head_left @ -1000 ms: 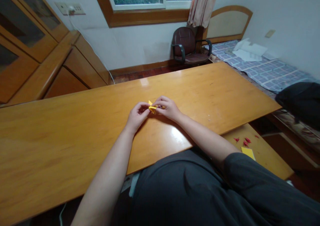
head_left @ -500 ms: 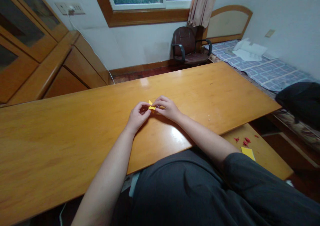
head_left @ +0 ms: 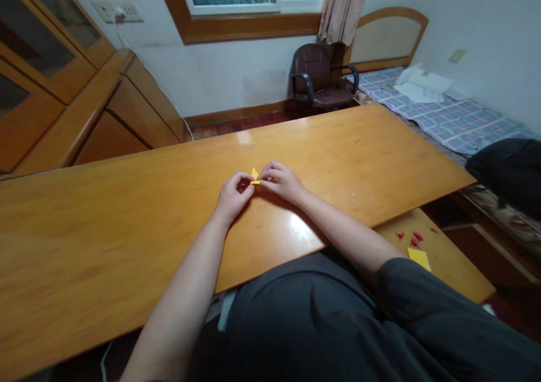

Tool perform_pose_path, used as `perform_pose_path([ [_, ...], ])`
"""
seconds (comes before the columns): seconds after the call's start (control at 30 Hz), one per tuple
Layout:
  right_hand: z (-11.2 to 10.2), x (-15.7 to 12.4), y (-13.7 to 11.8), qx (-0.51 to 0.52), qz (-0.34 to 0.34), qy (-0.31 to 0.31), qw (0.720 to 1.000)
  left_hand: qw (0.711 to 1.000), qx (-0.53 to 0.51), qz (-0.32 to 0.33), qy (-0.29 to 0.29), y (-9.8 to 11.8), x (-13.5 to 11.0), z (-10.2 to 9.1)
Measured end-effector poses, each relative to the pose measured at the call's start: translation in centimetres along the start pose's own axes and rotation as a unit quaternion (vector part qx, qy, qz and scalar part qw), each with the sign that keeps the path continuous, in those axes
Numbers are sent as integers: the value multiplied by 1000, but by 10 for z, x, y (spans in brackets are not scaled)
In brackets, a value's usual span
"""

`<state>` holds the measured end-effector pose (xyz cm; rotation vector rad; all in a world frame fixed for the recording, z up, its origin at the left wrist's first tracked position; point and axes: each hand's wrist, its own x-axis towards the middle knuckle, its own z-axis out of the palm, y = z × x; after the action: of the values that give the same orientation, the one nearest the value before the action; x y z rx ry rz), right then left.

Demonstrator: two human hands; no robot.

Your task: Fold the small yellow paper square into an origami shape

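Between my two hands, just above the wooden table (head_left: 127,218), is a small piece of folded yellow paper (head_left: 255,174). A pointed tip of it sticks up and a flat fold faces me. My left hand (head_left: 233,195) pinches its left side between thumb and fingers. On the opposite side my right hand (head_left: 282,180) grips it the same way, fingers curled. The fingertips hide part of the folds.
Right of me, a lower board (head_left: 448,263) bears several small red folded-paper pieces (head_left: 416,239) and yellow paper sheets (head_left: 419,258). Beyond the table stand a brown armchair (head_left: 315,78) and a bed (head_left: 456,120) with a black bag (head_left: 507,170). Wooden cabinets (head_left: 139,106) line the left.
The folded yellow paper has shifted slightly in my fingers: its raised tip and front fold look a little different. Both hands keep nearly the same place and hold.
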<state>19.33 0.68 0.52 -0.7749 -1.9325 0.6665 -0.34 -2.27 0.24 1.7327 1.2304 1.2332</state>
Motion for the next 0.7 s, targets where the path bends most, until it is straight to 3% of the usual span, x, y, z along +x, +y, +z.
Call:
perform_pose_path([
  [0.33, -2, 2, 3, 30, 47, 6, 998, 993, -103, -42, -42, 3, -1, -4],
  [0.7, -3, 2, -2, 44, 15, 8, 999, 987, -137, -77, -39, 4, 0, -2],
])
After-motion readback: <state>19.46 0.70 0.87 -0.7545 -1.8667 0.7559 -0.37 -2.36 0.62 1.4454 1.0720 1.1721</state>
